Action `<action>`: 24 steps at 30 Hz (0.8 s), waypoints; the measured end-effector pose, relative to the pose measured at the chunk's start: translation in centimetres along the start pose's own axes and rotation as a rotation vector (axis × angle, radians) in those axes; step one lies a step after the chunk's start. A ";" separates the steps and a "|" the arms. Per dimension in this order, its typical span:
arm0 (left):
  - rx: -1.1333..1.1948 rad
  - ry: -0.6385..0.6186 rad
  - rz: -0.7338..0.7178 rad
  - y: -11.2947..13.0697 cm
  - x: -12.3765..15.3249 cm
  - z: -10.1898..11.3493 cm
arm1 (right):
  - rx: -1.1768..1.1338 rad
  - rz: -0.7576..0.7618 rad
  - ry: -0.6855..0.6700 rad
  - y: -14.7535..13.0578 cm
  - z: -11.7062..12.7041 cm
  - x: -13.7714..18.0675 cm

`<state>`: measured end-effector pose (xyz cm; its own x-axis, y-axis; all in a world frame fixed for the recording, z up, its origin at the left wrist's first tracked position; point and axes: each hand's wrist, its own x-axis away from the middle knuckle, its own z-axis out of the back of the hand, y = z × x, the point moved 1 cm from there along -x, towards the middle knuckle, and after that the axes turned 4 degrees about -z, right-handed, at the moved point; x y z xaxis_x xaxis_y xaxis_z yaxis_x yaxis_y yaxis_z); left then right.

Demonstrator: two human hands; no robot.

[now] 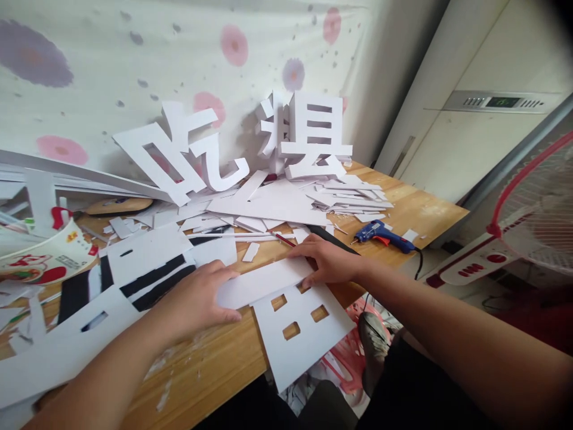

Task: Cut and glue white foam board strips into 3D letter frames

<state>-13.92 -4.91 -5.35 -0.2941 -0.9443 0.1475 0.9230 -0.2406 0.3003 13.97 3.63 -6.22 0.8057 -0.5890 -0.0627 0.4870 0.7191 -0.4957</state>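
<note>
A white foam board strip point(268, 279) lies level above the wooden table, held at both ends. My left hand point(201, 298) is closed on its left end, thumb along the near edge. My right hand point(329, 261) grips the right end, fingers over the far edge and thumb on the near side. Partly under the strip, a white board with several rectangular cut-outs point(307, 340) sticks out past the table's front edge. Beyond my hands lie a large white board piece point(273, 200) and many offcuts. A thin dark red stick point(283, 239) is near my right fingertips.
White three-dimensional characters point(320, 131) stand at the back against a flowered cloth. A blue glue gun point(385, 235) lies on the right of the wooden table point(215, 370). A paper bucket point(49, 251) with scraps stands at the left. A fan point(537, 197) is at the right.
</note>
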 end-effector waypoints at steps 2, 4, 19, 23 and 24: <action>-0.017 0.018 0.004 -0.5 0.1 -0.4 | 0.015 0.032 -0.022 0.0 0.0 0.1; -0.030 0.041 -0.015 -0.9 0.0 -0.8 | 0.022 0.043 -0.028 0.1 0.4 0.4; -0.054 0.069 -0.047 -1.0 -0.3 -1.0 | 0.098 -0.207 -0.061 -1.5 1.4 1.9; -0.063 0.084 -0.062 -1.3 -0.2 -1.3 | 0.115 -0.221 -0.035 -1.7 1.1 1.9; -0.059 0.086 -0.069 -1.4 -0.2 -1.3 | 0.116 -0.226 -0.031 -1.8 1.0 1.9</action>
<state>-14.79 -4.68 -7.07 -0.3377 -0.9401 0.0461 0.9150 -0.3164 0.2503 15.00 1.61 -4.55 0.6808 -0.7295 0.0656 0.6899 0.6087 -0.3917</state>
